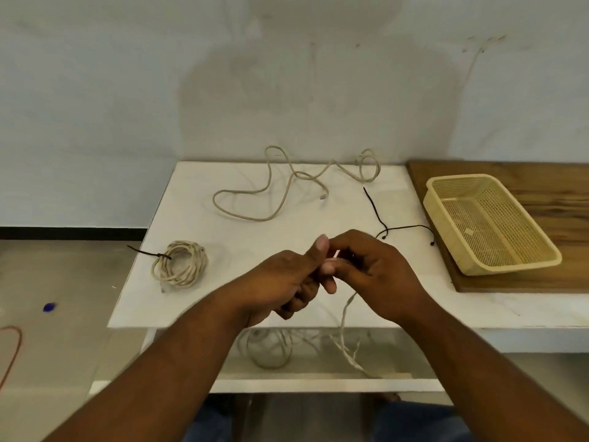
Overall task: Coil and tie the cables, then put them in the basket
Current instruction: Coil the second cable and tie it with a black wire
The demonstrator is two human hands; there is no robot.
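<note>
Head view: the left hand (283,282) and right hand (379,269) meet above the table's (223,301) front edge. Both curl their fingers round a white cable (345,309) that hangs below the edge. A tied coil (180,263) lies to the left and a loose cable (255,191) at the back. Black ties (381,218) lie between the hands and the basket (443,228), which sits on a board (548,189). All the cables are outside the basket.

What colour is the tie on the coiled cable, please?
Black; the tie shows best in the head view.
</note>
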